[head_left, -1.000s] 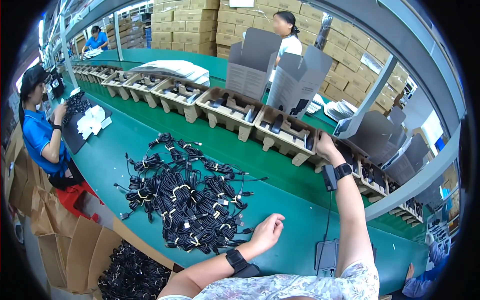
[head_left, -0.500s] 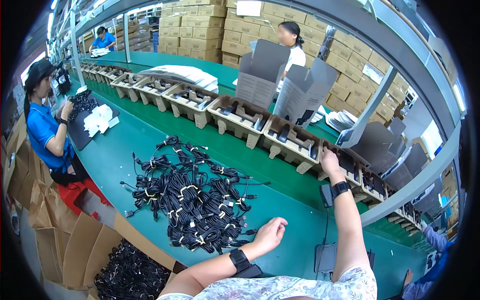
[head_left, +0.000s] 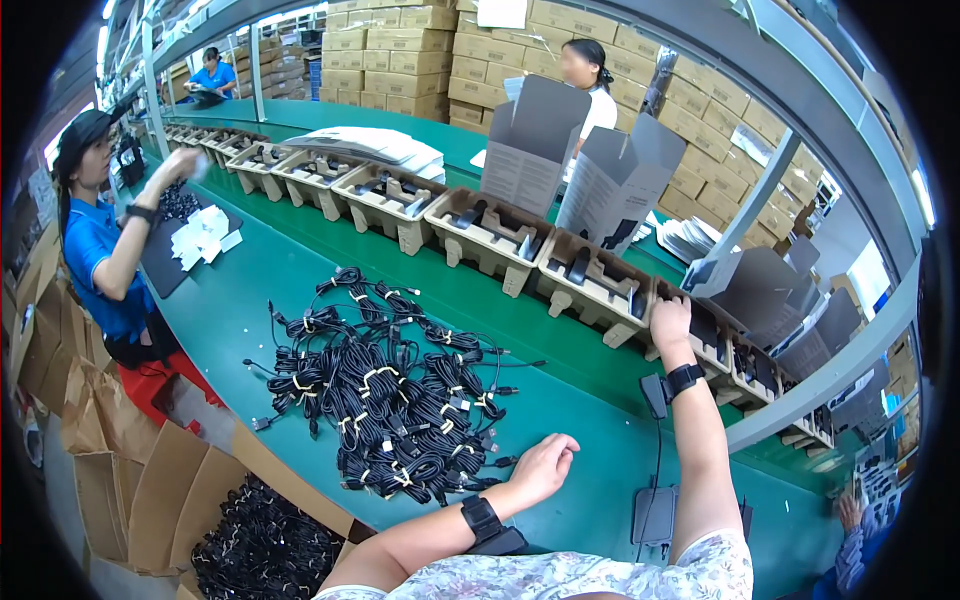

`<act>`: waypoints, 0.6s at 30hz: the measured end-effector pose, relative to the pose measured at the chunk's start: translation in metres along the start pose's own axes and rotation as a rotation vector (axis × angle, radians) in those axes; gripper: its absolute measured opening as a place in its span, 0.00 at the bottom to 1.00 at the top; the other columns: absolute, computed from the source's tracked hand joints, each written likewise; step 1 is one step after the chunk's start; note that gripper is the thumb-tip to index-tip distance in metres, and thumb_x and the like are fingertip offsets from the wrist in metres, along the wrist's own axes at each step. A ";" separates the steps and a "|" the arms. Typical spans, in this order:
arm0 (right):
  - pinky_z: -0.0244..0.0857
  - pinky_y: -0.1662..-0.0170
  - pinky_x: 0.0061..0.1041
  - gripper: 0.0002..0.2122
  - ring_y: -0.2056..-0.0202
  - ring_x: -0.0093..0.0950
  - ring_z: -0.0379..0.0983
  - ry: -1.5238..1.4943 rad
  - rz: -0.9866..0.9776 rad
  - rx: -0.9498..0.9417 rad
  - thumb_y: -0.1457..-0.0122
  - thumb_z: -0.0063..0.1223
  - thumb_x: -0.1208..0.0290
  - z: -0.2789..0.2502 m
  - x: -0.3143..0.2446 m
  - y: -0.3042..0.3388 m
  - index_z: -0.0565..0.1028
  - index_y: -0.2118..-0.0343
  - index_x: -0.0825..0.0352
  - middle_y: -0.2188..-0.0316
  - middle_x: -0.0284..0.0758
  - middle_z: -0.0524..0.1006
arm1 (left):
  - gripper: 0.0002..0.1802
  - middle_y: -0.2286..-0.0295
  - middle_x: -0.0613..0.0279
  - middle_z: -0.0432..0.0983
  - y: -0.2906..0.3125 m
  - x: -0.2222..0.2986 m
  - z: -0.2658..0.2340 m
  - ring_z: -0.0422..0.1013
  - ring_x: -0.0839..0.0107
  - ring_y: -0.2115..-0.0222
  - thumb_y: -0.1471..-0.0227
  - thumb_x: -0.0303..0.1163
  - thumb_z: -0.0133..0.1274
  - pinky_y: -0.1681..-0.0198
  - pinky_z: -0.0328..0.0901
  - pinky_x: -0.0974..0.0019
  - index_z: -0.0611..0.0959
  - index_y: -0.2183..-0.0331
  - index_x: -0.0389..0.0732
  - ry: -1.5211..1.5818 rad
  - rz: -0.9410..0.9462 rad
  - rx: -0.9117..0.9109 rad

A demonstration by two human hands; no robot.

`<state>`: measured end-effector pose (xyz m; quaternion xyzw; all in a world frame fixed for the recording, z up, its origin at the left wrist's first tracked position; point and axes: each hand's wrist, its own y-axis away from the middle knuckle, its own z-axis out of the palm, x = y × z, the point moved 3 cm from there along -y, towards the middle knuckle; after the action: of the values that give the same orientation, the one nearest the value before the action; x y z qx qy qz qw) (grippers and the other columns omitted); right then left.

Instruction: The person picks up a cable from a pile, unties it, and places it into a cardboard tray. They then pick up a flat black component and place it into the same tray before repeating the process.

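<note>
My right hand (head_left: 671, 322) reaches over the near edge of a moulded pulp tray (head_left: 660, 296), fingers bent down into it. The fingertips and anything in them are hidden. Loosely curled, my left hand (head_left: 543, 468) hangs low over the green bench beside a heap of black cables (head_left: 385, 385); nothing shows in it. The cables are coiled and tied with pale bands. To the left of my right hand, another tray (head_left: 595, 283) holds black parts. Both wrists wear black bands, and by the right one sits a small black box (head_left: 654, 396) on a cord.
A row of trays (head_left: 385, 205) runs along the green line (head_left: 400, 275). Upright open grey-and-white boxes (head_left: 535, 150) stand behind. A carton of cables (head_left: 262, 545) is at lower left. A co-worker in blue (head_left: 105, 255) stands left; a metal post (head_left: 830, 390) rises at right.
The trays have shifted slightly to the right, and my right hand has moved a little with them. My left hand stays about where it was. The co-worker at left has raised an arm toward the trays.
</note>
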<state>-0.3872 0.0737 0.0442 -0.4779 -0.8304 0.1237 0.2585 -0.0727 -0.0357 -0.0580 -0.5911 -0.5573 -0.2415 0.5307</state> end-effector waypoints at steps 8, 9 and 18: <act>0.66 0.63 0.39 0.09 0.66 0.43 0.72 -0.387 0.114 -0.165 0.51 0.49 0.69 -0.004 0.031 -0.005 0.78 0.66 0.57 0.69 0.44 0.75 | 0.05 0.71 0.59 0.71 -0.003 0.002 -0.002 0.71 0.66 0.75 0.51 0.25 0.47 0.71 0.66 0.66 0.75 0.68 0.42 -0.054 0.022 -0.025; 0.66 0.63 0.40 0.09 0.67 0.44 0.71 -0.341 0.025 -0.116 0.52 0.48 0.70 0.001 0.036 -0.004 0.77 0.66 0.57 0.71 0.44 0.75 | 0.05 0.72 0.58 0.71 -0.003 0.003 0.001 0.71 0.66 0.75 0.50 0.24 0.47 0.71 0.66 0.66 0.75 0.68 0.41 -0.063 0.044 -0.004; 0.56 0.47 0.34 0.16 0.49 0.41 0.61 -0.304 -0.114 0.265 0.49 0.47 0.75 -0.050 0.021 0.046 0.70 0.54 0.64 0.51 0.42 0.66 | 0.06 0.74 0.62 0.72 -0.014 -0.019 0.004 0.70 0.77 0.77 0.48 0.23 0.45 0.73 0.66 0.73 0.75 0.66 0.36 0.005 -0.046 -0.108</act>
<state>-0.3347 0.1131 0.0713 -0.3680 -0.8619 0.2878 0.1971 -0.0920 -0.0422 -0.0704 -0.6053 -0.5556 -0.2847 0.4938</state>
